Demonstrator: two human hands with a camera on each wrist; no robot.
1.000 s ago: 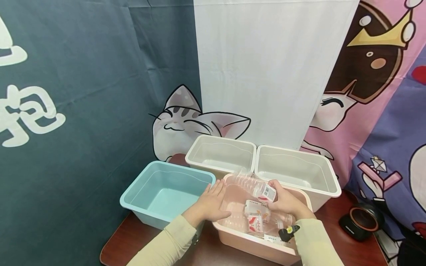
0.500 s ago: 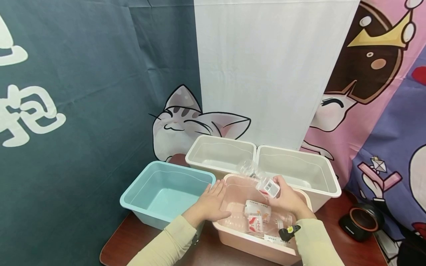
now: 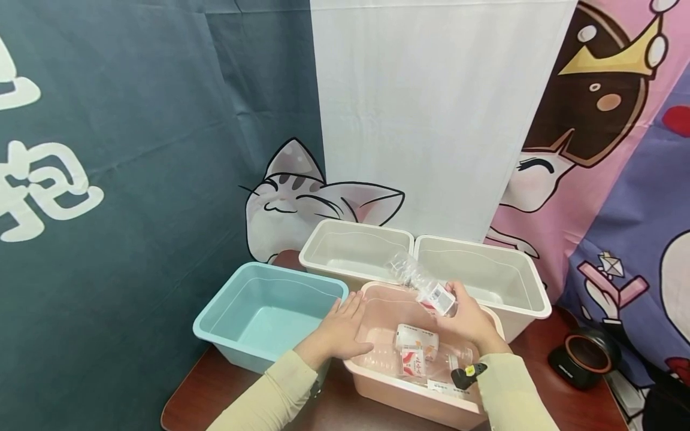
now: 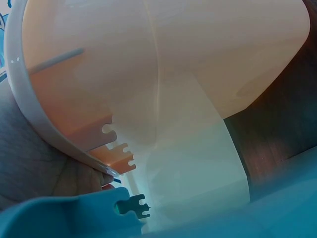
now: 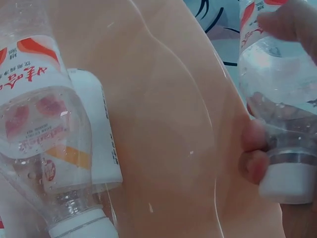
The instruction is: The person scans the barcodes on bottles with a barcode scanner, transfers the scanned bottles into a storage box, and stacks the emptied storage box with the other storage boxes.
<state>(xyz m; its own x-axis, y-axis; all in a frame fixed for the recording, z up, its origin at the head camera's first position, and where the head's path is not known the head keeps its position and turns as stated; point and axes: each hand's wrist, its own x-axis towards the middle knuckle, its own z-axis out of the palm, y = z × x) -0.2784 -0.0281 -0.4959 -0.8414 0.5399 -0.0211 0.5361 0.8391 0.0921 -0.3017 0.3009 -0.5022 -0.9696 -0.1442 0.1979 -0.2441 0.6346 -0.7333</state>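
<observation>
My right hand (image 3: pixel 468 320) grips a clear plastic water bottle (image 3: pixel 414 276) by its capped end, above the far rim of the pink bin (image 3: pixel 409 402). Its red-and-white label shows beside my fingers, and the bottle's far end points toward the pale bins. In the right wrist view, fingers curl round the bottle's neck by the white cap (image 5: pixel 287 184). My left hand (image 3: pixel 341 335) lies with fingers extended on the adjoining rims of the pink bin and the blue bin (image 3: pixel 293 273). Several labelled bottles (image 3: pixel 414 363) lie inside the pink bin.
Two pale bins, a left one (image 3: pixel 358 225) and a right one (image 3: pixel 485 246), stand side by side behind the pink bin. A black round device (image 3: pixel 584 359) sits at the right on the brown table (image 3: pixel 188 392). Printed curtains (image 3: pixel 447 120) hang behind everything.
The bottle in my right hand has swung so that its far end now reaches over the pink bin's far rim. My right hand has shifted slightly away and right; my left hand has stayed put.
</observation>
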